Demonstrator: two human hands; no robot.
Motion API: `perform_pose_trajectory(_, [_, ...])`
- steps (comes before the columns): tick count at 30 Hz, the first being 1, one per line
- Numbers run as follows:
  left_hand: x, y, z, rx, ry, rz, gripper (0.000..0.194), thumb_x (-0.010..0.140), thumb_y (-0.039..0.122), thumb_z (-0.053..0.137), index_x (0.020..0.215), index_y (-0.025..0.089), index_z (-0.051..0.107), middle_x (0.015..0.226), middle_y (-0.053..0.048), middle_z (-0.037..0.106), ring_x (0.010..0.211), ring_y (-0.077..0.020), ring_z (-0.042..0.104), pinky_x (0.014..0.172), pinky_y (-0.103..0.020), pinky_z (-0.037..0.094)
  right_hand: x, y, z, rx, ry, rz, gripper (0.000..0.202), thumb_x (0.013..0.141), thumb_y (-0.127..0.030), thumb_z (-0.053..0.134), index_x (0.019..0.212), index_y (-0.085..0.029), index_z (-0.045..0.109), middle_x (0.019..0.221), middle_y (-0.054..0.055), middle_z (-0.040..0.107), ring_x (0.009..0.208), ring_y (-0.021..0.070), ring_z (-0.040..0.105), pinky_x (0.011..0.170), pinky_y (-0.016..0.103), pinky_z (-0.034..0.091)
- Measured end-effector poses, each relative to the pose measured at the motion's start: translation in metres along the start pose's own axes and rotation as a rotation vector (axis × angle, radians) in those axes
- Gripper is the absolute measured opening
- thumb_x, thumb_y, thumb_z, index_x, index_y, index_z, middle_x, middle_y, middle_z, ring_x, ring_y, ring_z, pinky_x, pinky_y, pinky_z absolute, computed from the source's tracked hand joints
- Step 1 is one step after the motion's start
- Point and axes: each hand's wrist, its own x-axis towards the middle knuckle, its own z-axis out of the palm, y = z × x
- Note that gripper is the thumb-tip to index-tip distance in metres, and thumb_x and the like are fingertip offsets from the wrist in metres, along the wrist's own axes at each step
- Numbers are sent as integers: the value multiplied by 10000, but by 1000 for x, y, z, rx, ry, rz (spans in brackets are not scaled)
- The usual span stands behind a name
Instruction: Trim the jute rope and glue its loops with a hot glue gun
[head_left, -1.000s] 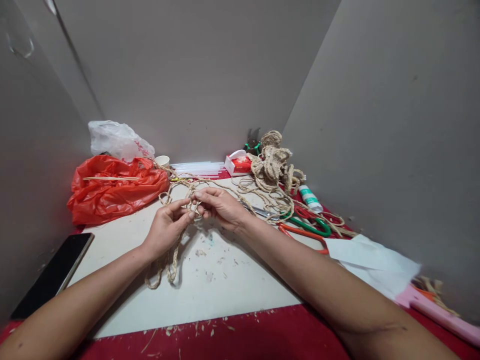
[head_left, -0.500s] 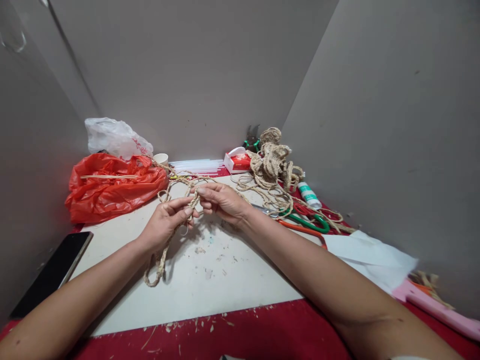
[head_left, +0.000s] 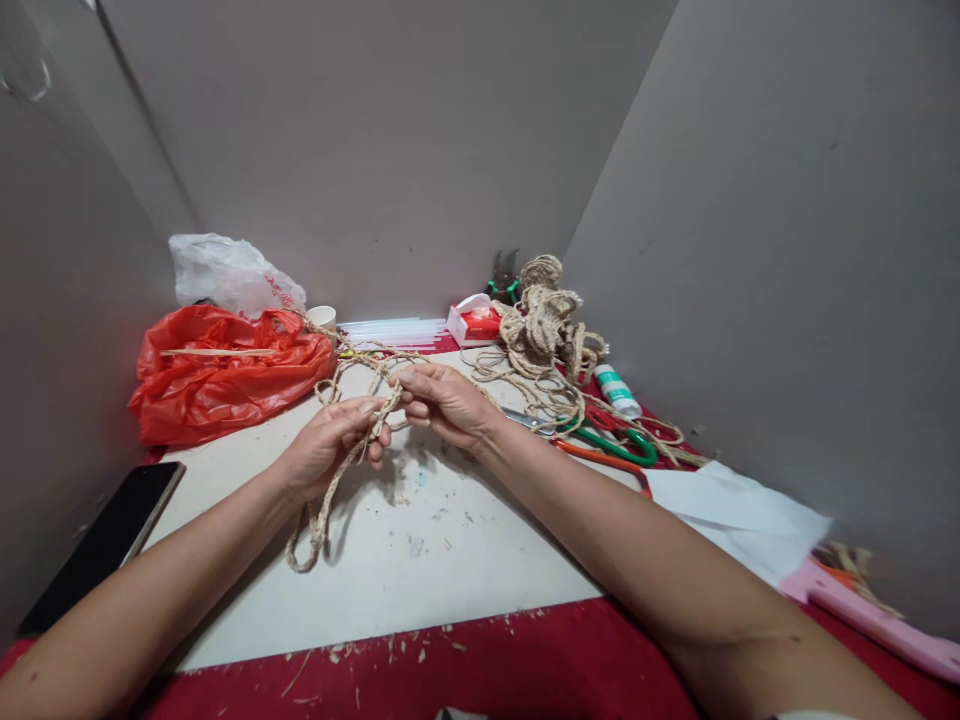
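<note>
A braided straw cord (head_left: 324, 510) runs up from a loop that hangs near the white board (head_left: 450, 540) to the fingers of both hands. My left hand (head_left: 326, 445) has the cord across its fingers, with the thumb raised along it. My right hand (head_left: 446, 402) pinches the upper end of the cord between thumb and forefinger, just right of my left fingertips. More of the thin cord (head_left: 375, 362) lies behind the hands. The fingers partly hide the gripped stretch of braid.
An orange-red bag (head_left: 225, 390) and a phone (head_left: 105, 545) lie left. Behind stand a paper cup (head_left: 321, 318) and a tissue pack (head_left: 476, 322). Coiled cord (head_left: 547, 320), green-handled scissors (head_left: 637, 445), a glue bottle (head_left: 616, 390), white paper (head_left: 742, 510) and a pink handle (head_left: 877, 615) are right.
My left thumb has lifted from its press on the cord and shifted up, showing more of the braid. My right hand has moved slightly right with the cord's end.
</note>
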Motion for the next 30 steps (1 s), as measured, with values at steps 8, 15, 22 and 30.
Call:
perform_pose_trajectory(8, [2, -4, -2, 281, 74, 129, 339, 717, 407, 759, 905, 140, 666, 684, -11, 660, 513, -81, 521, 541, -224, 447, 0, 7, 2, -164, 116, -180, 352, 663, -427, 793, 629, -159, 569, 481, -70, 510, 405, 34, 386, 403, 170, 283])
perform_pose_trajectory(15, [-1, -1, -3, 356, -28, 141, 286, 804, 395, 685, 929, 138, 696, 811, -66, 720, 554, -89, 545, 550, -218, 415, -3, 7, 6, -283, 217, -307, 337, 678, -453, 766, 648, -172, 584, 474, -73, 485, 405, 51, 387, 407, 191, 300])
perform_pose_trajectory(22, [4, -4, -6, 170, -40, 77, 336, 785, 436, 696, 937, 138, 715, 869, -99, 740, 748, -172, 664, 712, -278, 496, -5, 4, 5, -376, 100, -251, 328, 686, -449, 763, 659, -164, 603, 521, -51, 545, 427, 54, 414, 420, 194, 330])
perform_pose_trajectory(30, [5, -5, -7, 69, 15, 50, 235, 710, 333, 789, 813, 135, 716, 695, -28, 699, 593, -95, 599, 610, -205, 454, -2, 8, 4, -293, 48, -191, 313, 657, -419, 798, 676, -155, 630, 499, -63, 540, 420, 48, 415, 406, 180, 328])
